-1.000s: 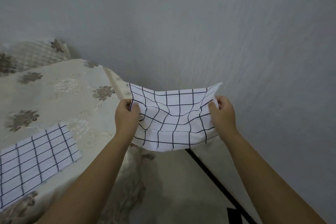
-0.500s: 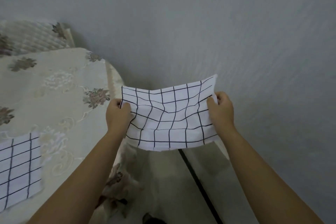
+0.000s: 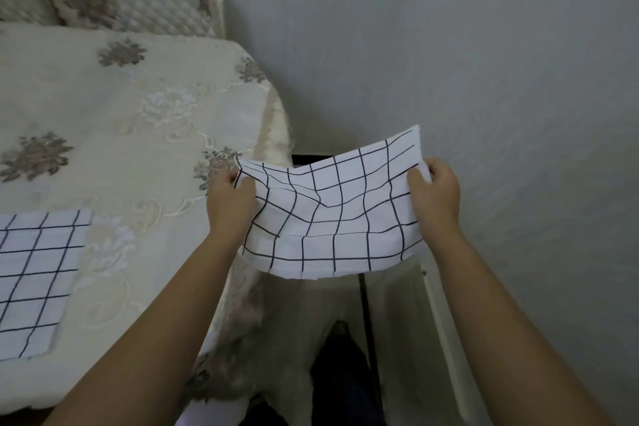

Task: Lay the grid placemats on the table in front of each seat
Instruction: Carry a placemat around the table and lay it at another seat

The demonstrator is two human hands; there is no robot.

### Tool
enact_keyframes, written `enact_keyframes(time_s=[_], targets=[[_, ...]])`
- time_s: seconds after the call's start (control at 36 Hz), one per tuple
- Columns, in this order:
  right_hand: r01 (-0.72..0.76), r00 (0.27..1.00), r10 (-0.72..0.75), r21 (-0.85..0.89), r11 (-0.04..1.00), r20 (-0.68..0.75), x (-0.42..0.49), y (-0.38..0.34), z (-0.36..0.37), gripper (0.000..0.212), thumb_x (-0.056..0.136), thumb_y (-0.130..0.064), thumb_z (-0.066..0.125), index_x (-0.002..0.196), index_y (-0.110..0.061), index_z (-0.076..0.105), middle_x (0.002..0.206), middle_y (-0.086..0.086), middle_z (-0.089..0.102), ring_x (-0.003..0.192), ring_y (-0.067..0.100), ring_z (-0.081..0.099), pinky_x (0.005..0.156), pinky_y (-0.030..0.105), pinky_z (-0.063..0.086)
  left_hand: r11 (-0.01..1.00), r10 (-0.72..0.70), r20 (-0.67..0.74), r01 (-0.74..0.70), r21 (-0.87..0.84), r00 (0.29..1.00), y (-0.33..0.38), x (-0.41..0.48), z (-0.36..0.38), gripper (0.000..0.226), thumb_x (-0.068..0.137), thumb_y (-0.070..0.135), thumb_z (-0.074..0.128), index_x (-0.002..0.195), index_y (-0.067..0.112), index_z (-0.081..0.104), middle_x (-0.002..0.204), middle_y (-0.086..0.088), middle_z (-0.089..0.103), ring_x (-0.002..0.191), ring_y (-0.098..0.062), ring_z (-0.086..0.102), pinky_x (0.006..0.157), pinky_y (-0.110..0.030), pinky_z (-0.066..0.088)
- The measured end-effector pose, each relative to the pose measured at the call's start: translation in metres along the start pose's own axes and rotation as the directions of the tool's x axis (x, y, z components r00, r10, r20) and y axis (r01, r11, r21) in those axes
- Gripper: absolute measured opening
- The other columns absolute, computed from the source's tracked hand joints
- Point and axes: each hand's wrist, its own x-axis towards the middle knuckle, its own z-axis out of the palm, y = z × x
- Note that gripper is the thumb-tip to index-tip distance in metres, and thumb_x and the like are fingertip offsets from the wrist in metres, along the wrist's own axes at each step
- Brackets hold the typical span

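Note:
A white placemat with a black grid (image 3: 332, 214) hangs sagging in the air between my hands, just off the table's right edge. My left hand (image 3: 230, 201) grips its left end and my right hand (image 3: 434, 197) grips its right end. A second grid placemat (image 3: 34, 273) lies flat on the table (image 3: 114, 135) at the left, partly cut off by the frame. The table wears a cream cloth with embroidered flowers.
A grey wall (image 3: 484, 62) fills the right and the back. A quilted floral chair back (image 3: 131, 0) stands beyond the table's far edge. Below the held mat lies pale floor with a dark strip (image 3: 366, 315).
The view has swung left and down, so more of the table and the laid placemat shows. The held placemat sits closer to the table's right edge, its right end raised.

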Motion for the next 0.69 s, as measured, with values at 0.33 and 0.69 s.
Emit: enact_keyframes(time_s=[0.33, 0.69], targets=[[0.027, 0.951, -0.043, 0.056, 0.998, 0.305, 0.128, -0.003, 0.04, 0.019, 0.087, -0.011, 0.05, 0.074, -0.024, 0.052, 0.075, -0.008, 0.053, 0.066, 0.005, 0.049, 0.058, 0.017, 0.044, 0.984, -0.166, -0.276, 0.142, -0.105, 0.947, 0.007, 0.042, 0.044, 0.012, 0.085, 0.011, 0.045, 0.074, 0.015, 0.048, 0.066, 0.005, 0.044, 0.061, -0.01, 0.04, 0.056, -0.024, 0.033], [0.014, 0.905, -0.036, 0.055, 0.998, 0.424, 0.207, -0.028, 0.13, 0.021, 0.087, -0.011, 0.05, 0.071, -0.024, 0.049, 0.071, -0.008, 0.051, 0.062, 0.006, 0.047, 0.055, 0.018, 0.04, 0.966, -0.242, -0.457, 0.169, -0.197, 0.856, 0.016, 0.116, 0.033, 0.022, 0.085, 0.01, 0.045, 0.068, 0.024, 0.046, 0.066, 0.008, 0.046, 0.053, -0.006, 0.044, 0.051, -0.02, 0.036]])
